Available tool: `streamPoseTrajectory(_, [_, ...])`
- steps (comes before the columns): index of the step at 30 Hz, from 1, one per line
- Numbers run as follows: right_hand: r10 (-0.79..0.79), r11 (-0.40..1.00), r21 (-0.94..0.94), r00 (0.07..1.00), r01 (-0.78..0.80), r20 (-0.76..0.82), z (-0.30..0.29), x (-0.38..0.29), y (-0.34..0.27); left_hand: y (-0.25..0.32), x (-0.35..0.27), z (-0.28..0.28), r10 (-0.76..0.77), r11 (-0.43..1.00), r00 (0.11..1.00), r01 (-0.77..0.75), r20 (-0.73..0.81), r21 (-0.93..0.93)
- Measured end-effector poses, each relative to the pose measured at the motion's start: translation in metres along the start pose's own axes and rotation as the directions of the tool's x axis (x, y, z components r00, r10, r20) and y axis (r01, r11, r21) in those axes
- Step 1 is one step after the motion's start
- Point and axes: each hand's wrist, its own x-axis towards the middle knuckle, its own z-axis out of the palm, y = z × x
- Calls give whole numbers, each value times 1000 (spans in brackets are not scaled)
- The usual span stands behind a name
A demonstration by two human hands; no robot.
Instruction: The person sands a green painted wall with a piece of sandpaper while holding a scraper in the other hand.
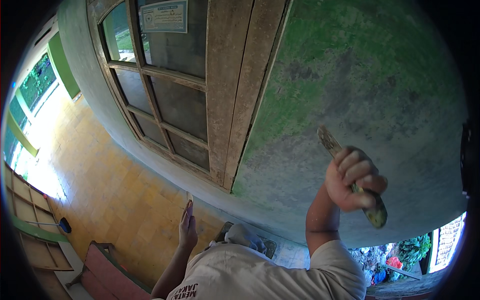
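Note:
My right hand (352, 180) is raised in front of the wall and closed around a hand scraper (330, 140). Its flat, worn blade points up and left towards the plaster, and a dark green-and-yellow handle end sticks out below my fist. Whether the tip touches the surface I cannot tell. The wall (285, 176) carries flaking green paint above and bare grey patches lower down. Lower and to the left, my left hand (187, 230) grips a small, thin, flat object (189, 198), pale at its tip; its exact kind is unclear.
A weathered wooden window frame (225, 93) with glass panes adjoins the wall; a printed sheet (164, 17) is stuck on one pane. Yellow tiles (123, 195) cover the floor. A reddish bench (108, 273) and a blue broom head (65, 225) are at lower left. Plants (414, 247) show at lower right.

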Motion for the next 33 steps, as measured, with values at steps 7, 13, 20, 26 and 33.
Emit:
streamPoseTrajectory(7, [240, 970, 58, 969, -237, -51, 0, -16, 31, 7, 23, 23, -15, 998, 999, 17, 40, -57])
streamPoseTrajectory(13, [-20, 973, -231, 1000, 19, -3, 0, -10, 27, 53, 71, 40, 170, 985, 985, -169, 30, -32])
streamPoseTrajectory(20, [226, 971, 80, 974, -224, -6, -30, -25, 8, 133, 151, 73, 513, 824, 849, -528, -123, -205])
streamPoseTrajectory(26, [516, 851, 212, 841, -481, -162, -75, -69, -14, 227, 201, 99, 810, 524, 544, -839, -218, -146])
streamPoseTrajectory(33, [579, 815, 198, 784, -544, -226, -89, -91, -26, 246, 187, 163, 835, 456, 537, -798, 120, 394])
